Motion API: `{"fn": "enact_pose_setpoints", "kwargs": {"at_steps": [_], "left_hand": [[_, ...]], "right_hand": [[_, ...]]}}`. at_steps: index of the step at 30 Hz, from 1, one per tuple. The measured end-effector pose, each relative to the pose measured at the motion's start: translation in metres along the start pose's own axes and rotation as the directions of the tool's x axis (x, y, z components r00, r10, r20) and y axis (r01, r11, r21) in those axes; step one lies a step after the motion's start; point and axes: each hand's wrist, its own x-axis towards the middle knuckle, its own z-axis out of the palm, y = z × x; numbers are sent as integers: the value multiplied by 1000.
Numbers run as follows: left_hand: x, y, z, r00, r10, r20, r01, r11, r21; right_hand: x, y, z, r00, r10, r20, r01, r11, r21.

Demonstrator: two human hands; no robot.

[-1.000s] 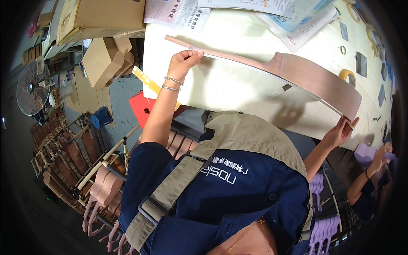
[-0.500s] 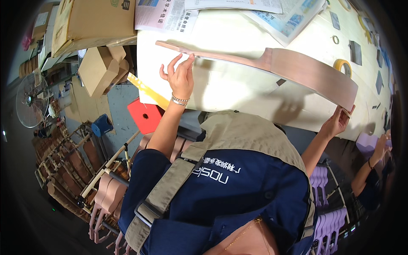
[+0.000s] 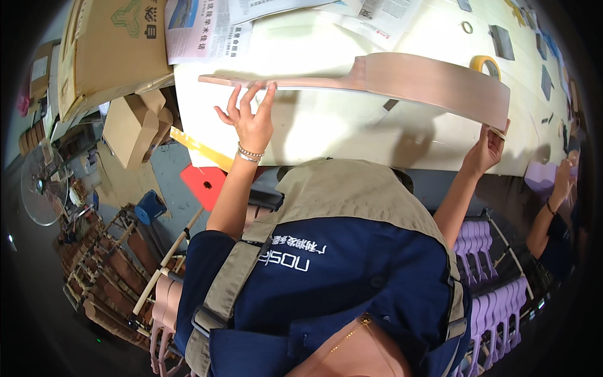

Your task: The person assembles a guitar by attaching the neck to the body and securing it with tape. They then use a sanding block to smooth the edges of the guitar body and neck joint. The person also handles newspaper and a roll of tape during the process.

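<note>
A small unfinished guitar [image 3: 433, 81] of bare pinkish wood is held on its side above the white table, body to the right and neck [image 3: 308, 82] to the left. My left hand [image 3: 253, 129] has its fingertips on the neck near the headstock, its outer fingers partly spread. At the far end of the body, my right hand [image 3: 485, 151] grips the lower edge. A thin pale strip shows at its fingertips; I cannot tell whether it is part of the guitar. The guitar's face is turned away from view.
Newspapers [image 3: 210, 31] lie on the table [image 3: 301, 132], with tape rolls [image 3: 483, 65] and dark pads [image 3: 501, 43] to the right. A cardboard box [image 3: 116, 50] stands at left. Purple instruments [image 3: 496, 308] hang on a rack at lower right. Another person's hand [image 3: 561, 182] is at the right edge.
The whole view has shifted, and the guitar now appears further left, its neck end slightly lower in the picture. Both hands stay on it; the left hand's fingers are placed more along the neck.
</note>
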Motion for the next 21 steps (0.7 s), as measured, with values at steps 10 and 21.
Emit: {"fn": "enact_pose_setpoints", "kwargs": {"at_steps": [10, 21], "left_hand": [[23, 61, 3, 989, 149, -5, -148, 975, -163], [41, 111, 5, 960, 279, -35, -278, 924, -264]], "right_hand": [[-4, -4, 10, 999, 15, -33, -13, 998, 57], [-4, 0, 11, 1000, 19, -16, -18, 998, 60]]}}
